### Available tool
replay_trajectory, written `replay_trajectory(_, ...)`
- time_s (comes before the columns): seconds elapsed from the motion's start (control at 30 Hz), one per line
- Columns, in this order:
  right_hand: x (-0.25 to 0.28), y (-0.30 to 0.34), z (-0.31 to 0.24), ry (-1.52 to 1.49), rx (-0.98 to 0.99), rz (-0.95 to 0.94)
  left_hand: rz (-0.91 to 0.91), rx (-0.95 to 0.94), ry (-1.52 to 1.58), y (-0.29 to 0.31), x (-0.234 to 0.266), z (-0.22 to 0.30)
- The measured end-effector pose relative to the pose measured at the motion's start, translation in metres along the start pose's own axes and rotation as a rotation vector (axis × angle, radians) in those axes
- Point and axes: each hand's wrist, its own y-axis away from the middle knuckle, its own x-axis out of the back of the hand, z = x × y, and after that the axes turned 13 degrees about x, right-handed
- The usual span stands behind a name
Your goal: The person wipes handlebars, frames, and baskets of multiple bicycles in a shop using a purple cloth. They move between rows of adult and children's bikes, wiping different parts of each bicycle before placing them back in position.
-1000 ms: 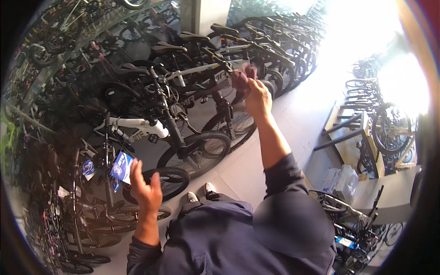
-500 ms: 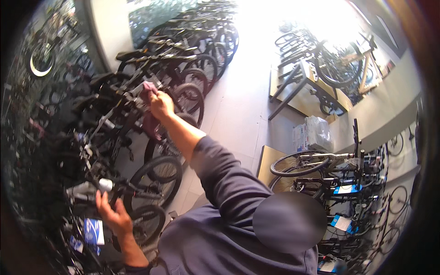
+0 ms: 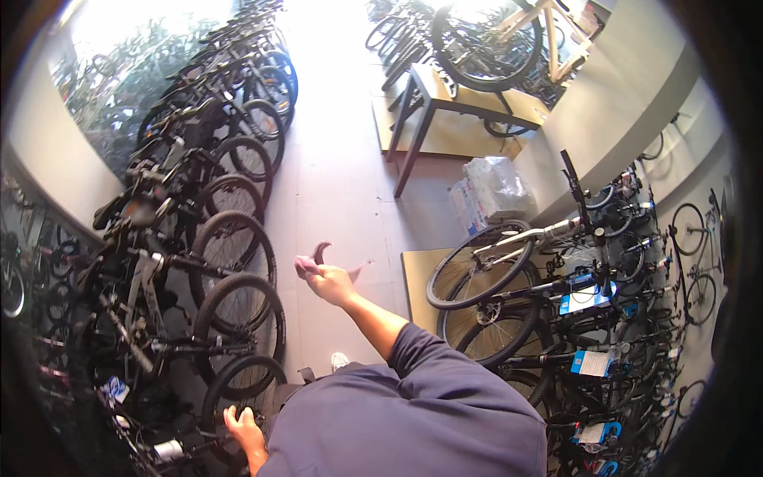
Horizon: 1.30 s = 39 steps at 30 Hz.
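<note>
My right hand reaches forward over the pale aisle floor, its fingers closed round a crumpled pinkish-purple cloth. Part of the cloth hangs loose and swings beside the fist. At the lower left, my left hand has its fingers apart and nothing in them. It is nearest to the front wheel of a black bicycle, the closest in a long row; I cannot tell whether it touches the bike. Further along that row stands another bike's knobbly tyre.
White-framed bicycle and others with blue-and-white tags line the right side, by a wooden platform. Beyond are plastic-wrapped boxes, a dark-legged table bearing a bike, and a thick pale pillar.
My right hand has come away from the left row's handlebars with the cloth, over the aisle. My left hand has dropped lower and nearer my body. The view has turned left to right.
</note>
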Motion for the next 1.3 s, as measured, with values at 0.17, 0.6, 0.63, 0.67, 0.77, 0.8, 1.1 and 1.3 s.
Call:
replay_trajectory(0.17, 0.063, 0.001, 0.084, -0.401, -0.316, 0.168, -0.283, -0.103, 0.063, -0.064, -0.087, 0.116)
replay_trajectory(0.6, 0.27, -0.097, 0.176, -0.531, -0.6, 0.875, -0.511, -0.278, -0.12, -0.233, -0.38, 0.377)
replay_trajectory(0.63, 0.279, -0.106, 0.18, -0.469, -0.633, 0.905, -0.546, -0.311, -0.126, -0.245, -0.403, 0.407)
replay_trajectory(0.67, 0.292, -0.11, 0.188, -0.495, -0.656, 0.938, -0.61, -0.278, -0.118, -0.251, -0.426, 0.431)
replay_trajectory(0.77, 0.324, -0.148, 0.191, -0.606, -0.63, 1.051, -0.656, -0.486, -0.208, -0.271, -0.483, 0.514)
replay_trajectory(0.8, 0.331, -0.15, 0.211, -0.486, -0.593, 1.068, -0.7, -0.478, -0.187, -0.277, -0.501, 0.537)
replay_trajectory(1.1, 0.601, -0.377, 0.167, 0.054, -0.148, 1.126, -0.7, -0.444, -0.117, -0.301, -0.65, 0.632)
replay_trajectory(1.3, 0.666, -0.488, 0.316, 0.929, -0.225, 0.359, -0.568, -0.399, -0.208, -0.283, -0.686, 0.632)
